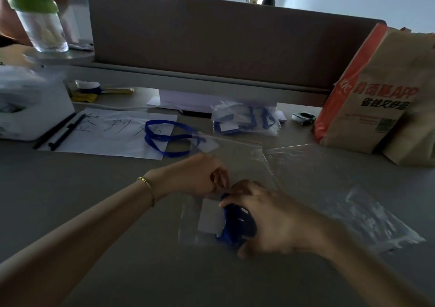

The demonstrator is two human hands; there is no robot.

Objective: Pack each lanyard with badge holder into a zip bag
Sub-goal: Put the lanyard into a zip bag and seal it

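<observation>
Head view, lower centre: right hand [266,222] grips the bunched blue lanyard [237,224] inside a zip bag [195,231]; left hand [200,174] pinches the bag's edge. Paper bag [386,108], upper right, reads "KFC" and "APP".

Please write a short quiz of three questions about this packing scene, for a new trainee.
1. True or false: the loose blue lanyard on the paper sheet is already inside a bag.
2. What does the right hand grip?
A. a pen
B. the bundled blue lanyard at the zip bag
C. the glass cup
3. Which printed item stands at the right side of the desk?

Key:
1. False; it lies loose, with no bag around it.
2. B; the left hand pinches the bag near its mouth.
3. The paper food bag.
</observation>
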